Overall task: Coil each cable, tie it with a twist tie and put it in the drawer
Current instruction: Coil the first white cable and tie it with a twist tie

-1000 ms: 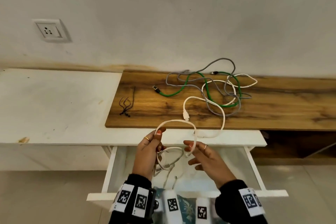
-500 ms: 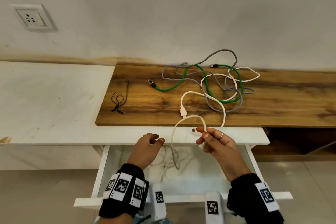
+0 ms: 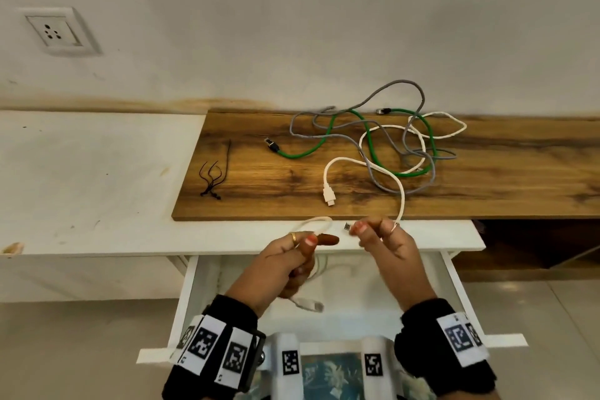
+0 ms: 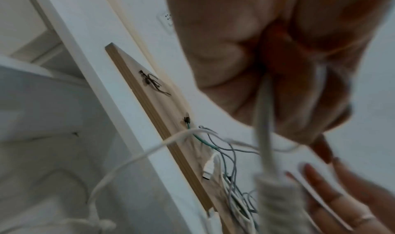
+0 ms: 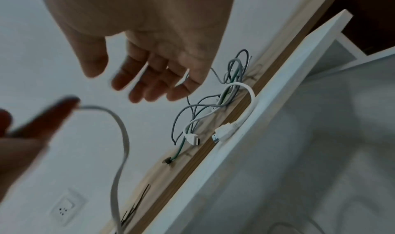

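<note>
left hand [image 3: 285, 256] now raised, gripping white cable [image 3: 401, 195]; right hand [image 3: 386, 240] pinching its left-pointing plug

Four cables [image 3: 402, 185], one twist-tie bundle [image 3: 212, 172], one drawer [image 3: 186, 299].

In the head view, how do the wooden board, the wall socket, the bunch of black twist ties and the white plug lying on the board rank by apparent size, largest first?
1. Wooden board, by far the largest.
2. Wall socket.
3. Bunch of black twist ties.
4. White plug, the smallest.
The socket sits farther back on the wall, so its true size against the ties is unsure.
</note>
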Tool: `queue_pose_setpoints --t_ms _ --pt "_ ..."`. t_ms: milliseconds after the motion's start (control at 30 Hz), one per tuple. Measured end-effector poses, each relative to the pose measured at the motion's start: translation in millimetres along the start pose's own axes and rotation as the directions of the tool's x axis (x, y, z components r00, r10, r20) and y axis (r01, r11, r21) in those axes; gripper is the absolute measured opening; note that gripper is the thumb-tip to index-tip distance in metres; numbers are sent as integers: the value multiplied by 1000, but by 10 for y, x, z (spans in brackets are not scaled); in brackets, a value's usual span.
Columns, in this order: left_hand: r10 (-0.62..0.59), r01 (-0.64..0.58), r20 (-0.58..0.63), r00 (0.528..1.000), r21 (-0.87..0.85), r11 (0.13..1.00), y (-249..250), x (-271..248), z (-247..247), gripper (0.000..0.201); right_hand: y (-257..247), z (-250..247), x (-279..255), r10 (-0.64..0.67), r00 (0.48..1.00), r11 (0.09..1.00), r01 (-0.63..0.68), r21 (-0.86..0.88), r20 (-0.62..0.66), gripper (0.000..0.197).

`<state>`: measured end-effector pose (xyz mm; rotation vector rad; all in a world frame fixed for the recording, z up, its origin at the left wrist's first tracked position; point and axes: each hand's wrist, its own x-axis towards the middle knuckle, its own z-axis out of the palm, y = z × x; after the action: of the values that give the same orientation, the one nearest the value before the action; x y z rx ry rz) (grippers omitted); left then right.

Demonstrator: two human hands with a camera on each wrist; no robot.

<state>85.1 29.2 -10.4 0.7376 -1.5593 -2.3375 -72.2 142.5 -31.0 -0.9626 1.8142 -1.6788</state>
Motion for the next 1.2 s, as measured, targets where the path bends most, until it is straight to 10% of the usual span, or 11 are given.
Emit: queue_pose_setpoints --t_ms 200,333,500,667,867,1200 --pt "75 125 397 915 -453 883 42 -95 57 52 190 271 -54 35 933 982 35 -188 357 42" --pt "336 -31 223 915 -792 610 55 -63 -212 46 209 202 -41 246 820 969 -208 -131 517 33" --pt "431 -232 -42 901 -887 400 41 -68 -676 49 75 -111 36 138 912 928 17 -372 387 39" --pt "249 -382 -292 923 -768 514 94 -119 -560 55 -102 -151 74 -147 956 836 258 -484 255 24" --pt "146 -369 -539 830 -333 868 72 -51 -346 34 -208 231 -51 -325 807 709 553 -437 494 27" --pt "34 -135 -357 933 -264 955 -2 103 -178 38 -430 295 -196 -295 696 435 708 -556 655 27"
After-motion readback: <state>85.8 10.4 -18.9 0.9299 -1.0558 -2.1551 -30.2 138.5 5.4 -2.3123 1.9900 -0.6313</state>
